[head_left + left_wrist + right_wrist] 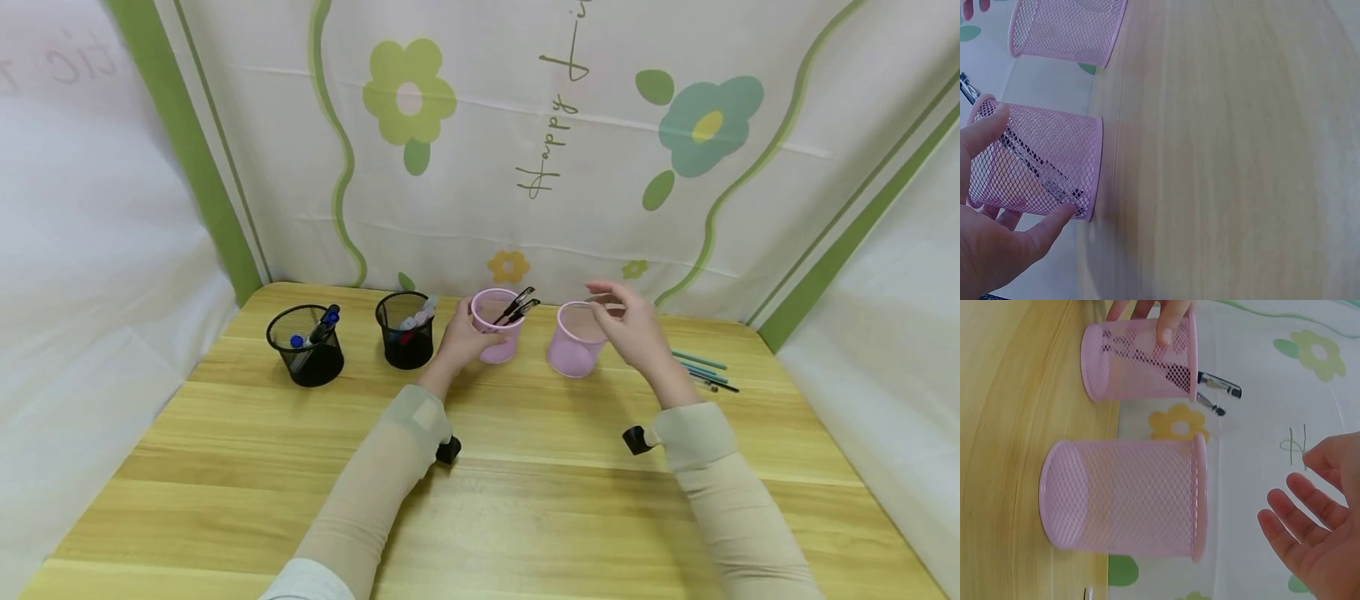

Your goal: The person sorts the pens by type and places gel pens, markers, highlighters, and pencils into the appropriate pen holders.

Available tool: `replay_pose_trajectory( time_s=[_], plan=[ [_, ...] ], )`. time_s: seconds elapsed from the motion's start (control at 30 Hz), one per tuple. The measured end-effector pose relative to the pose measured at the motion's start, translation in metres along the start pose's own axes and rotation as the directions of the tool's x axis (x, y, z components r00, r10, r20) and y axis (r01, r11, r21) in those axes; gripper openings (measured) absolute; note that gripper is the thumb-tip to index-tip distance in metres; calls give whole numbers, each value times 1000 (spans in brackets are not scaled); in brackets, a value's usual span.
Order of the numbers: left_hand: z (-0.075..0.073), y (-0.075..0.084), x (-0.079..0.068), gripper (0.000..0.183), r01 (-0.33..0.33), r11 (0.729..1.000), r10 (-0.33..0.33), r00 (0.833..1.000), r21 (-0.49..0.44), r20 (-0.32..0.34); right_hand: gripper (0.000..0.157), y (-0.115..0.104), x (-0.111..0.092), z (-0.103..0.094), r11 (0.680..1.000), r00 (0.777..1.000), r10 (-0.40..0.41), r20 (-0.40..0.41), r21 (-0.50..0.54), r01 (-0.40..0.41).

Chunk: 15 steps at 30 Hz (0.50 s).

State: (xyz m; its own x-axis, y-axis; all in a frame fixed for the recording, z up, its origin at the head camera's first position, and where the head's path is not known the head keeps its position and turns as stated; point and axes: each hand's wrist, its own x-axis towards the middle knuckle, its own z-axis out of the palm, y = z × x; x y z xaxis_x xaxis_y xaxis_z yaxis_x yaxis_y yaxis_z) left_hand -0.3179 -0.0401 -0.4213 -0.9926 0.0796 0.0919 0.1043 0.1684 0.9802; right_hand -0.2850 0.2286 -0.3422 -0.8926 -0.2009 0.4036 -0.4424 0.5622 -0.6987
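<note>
My left hand [462, 337] grips a pink mesh pen holder [498, 346] from its left side, with the thumb and fingers around the wall in the left wrist view. Two black pens [519, 306] lean inside it, caps above the rim. To its right stands a second pink mesh pen holder [573, 358], upright on the table; no pens show through its mesh in the right wrist view. My right hand [630, 325] hovers by that holder's rim, fingers loosely bent, holding nothing. In the right wrist view the fingers [1297, 534] are apart from the rim.
Two black mesh pen holders stand at the left: one [315, 371] with blue-capped markers, another [408, 354] with pale-capped pens. Several blue-green pencils [705, 367] and dark pens lie at the right. A flowered curtain [480, 192] hangs behind the wooden table [525, 508].
</note>
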Motion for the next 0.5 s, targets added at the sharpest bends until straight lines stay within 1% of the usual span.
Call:
replay_pose_trajectory(
  time_s=[0.27, 0.5],
  plan=[
    [0, -1, 1, 88, -2, 1000, 2, 1000, 6, 1, 34, 11, -6, -18, 999, 1000, 18, -10, -44, -19],
    [0, -1, 1, 89, 8, 999, -8, 1000, 31, -4, 32, 23, -15, -26, 992, 999, 27, -42, -121, -31]
  ],
)
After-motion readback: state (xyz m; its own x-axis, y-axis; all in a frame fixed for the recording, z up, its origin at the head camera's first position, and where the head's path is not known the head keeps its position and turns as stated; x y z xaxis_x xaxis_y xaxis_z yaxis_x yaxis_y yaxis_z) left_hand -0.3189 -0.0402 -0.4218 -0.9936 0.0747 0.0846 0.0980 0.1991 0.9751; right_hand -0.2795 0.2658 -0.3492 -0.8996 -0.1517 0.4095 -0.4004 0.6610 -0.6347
